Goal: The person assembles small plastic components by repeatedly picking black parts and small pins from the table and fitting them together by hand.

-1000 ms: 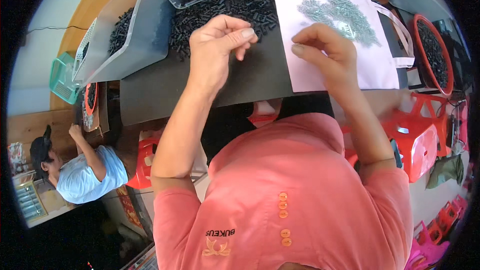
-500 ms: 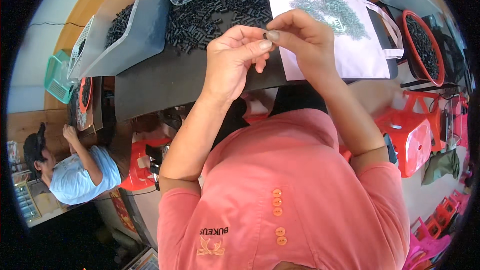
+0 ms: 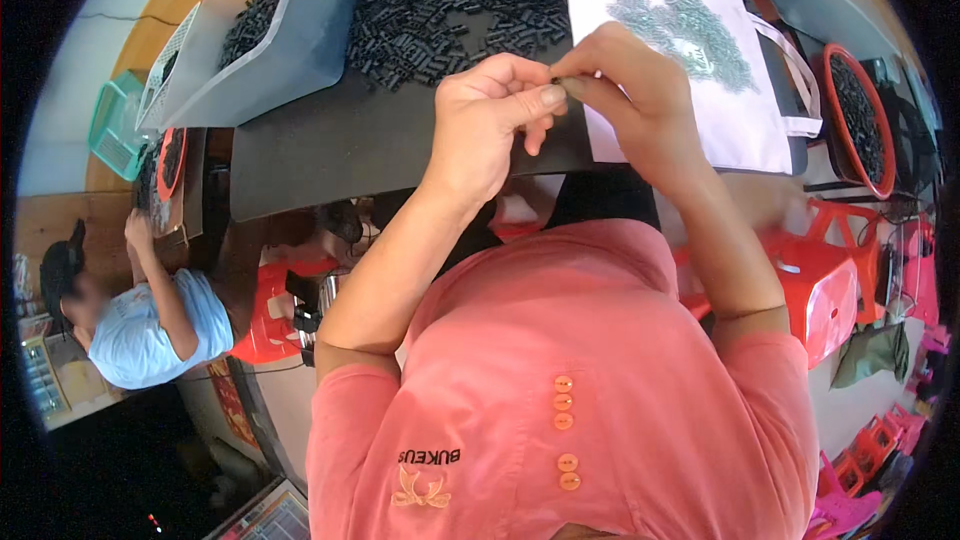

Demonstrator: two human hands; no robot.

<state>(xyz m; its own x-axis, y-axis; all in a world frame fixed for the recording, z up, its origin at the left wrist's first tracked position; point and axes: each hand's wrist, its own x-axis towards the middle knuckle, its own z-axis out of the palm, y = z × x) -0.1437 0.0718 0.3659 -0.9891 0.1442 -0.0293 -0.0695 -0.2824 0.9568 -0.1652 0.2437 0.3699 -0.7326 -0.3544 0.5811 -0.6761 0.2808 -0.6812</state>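
small dark piece: pinched between the two hands above the near edge of the dark table; too small to make out its shape.
long axis: seems to run left to right, from one set of fingertips to the other, though it is mostly hidden.
left hand: closed in a pinch, thumb and forefinger meeting on the piece's left end; the piece lies just right of this hand, at its fingertips.
right hand: also closed in a pinch, fingertips on the piece's right end; the piece lies just left of it.
nearer hand: neither; both touch the piece and each other at the fingertips.
white sheet: lies under and right of the right hand, with a heap of small grey-green parts on its far half.
black parts heap: spread on the table far and left of the hands, well apart from them.
clear bins: at the far left, holding more black parts.
red basket: at the far right, beside the sheet.
dark table: bare strip near the left hand.
other person: in a light blue shirt, seated low at the left, well apart.
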